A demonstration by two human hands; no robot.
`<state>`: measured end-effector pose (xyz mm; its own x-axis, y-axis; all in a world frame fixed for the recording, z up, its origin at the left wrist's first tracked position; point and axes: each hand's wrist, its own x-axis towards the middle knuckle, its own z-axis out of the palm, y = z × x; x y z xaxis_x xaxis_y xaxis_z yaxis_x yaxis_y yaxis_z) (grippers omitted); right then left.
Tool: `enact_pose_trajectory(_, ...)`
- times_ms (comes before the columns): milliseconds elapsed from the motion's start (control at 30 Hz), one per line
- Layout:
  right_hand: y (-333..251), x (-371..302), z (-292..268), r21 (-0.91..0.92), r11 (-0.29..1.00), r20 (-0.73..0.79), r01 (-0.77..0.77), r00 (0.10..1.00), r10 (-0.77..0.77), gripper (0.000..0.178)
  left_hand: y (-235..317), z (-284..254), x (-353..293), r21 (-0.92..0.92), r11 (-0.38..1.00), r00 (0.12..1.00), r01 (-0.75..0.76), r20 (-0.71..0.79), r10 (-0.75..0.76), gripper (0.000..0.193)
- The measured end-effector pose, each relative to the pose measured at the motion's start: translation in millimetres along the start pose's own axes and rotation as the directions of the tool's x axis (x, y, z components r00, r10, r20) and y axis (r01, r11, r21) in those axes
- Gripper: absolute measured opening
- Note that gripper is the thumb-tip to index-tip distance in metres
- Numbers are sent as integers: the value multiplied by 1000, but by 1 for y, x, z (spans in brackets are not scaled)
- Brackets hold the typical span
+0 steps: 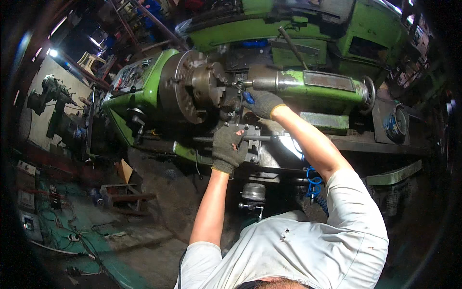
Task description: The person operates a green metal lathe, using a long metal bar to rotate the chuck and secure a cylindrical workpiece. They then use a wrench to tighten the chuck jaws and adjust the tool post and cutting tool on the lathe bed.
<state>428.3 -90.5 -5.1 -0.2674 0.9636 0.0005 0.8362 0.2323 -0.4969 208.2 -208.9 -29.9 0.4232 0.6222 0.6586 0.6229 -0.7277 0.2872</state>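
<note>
A green lathe (154, 82) stands before me, its large chuck (185, 86) at the left and its tailstock (317, 82) at the right. My left hand (230, 148), in a worn grey glove with holes, closes around a metal bar (259, 138) lying across the tool post (251, 131). The bar shows on both sides of the hand. My right hand (263, 104), gloved too, reaches between chuck and tailstock, fingers closed on a blue-handled tool (248, 98). The tool's tip is too small to make out, beside a small metal piece (238, 85) near the tailstock's end.
A blue coiled hose (314, 183) hangs below the lathe bed, right of a round metal handwheel (253, 191). The tailstock wheel (369, 95) sits at the right end. Another green machine (231, 33) stands behind. Cables lie on the green floor (62, 207) at the left.
</note>
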Motion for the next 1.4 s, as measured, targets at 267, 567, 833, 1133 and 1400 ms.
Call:
enact_pose_trajectory(267, -8, 10, 3, 8, 1000, -16, -7, 1000, 7, 57, 2, 0, -3, 18, 1000, 1000, 1, -6, -1, 35)
enact_pose_trajectory(567, -1, 8, 15, 28, 1000, -46, 7, 999, -5, 61, 10, 1, 7, -4, 1000, 999, -26, -46, 26, 36)
enact_pose_trajectory(833, -19, 0, 22, 148, 989, -108, 22, 994, -6, 38, 5, 6, -4, 92, 996, 1000, 20, 14, -22, 35)
enact_pose_trajectory(1133, -23, 0, 31, 297, 955, -132, -6, 990, 48, 45, 11, 10, 5, -39, 998, 996, 57, 66, -54, 33)
enact_pose_trajectory(1400, -10, 8, 33, 277, 960, -133, -34, 988, 73, 45, 3, 14, -3, 21, 999, 998, 34, 46, -35, 35)
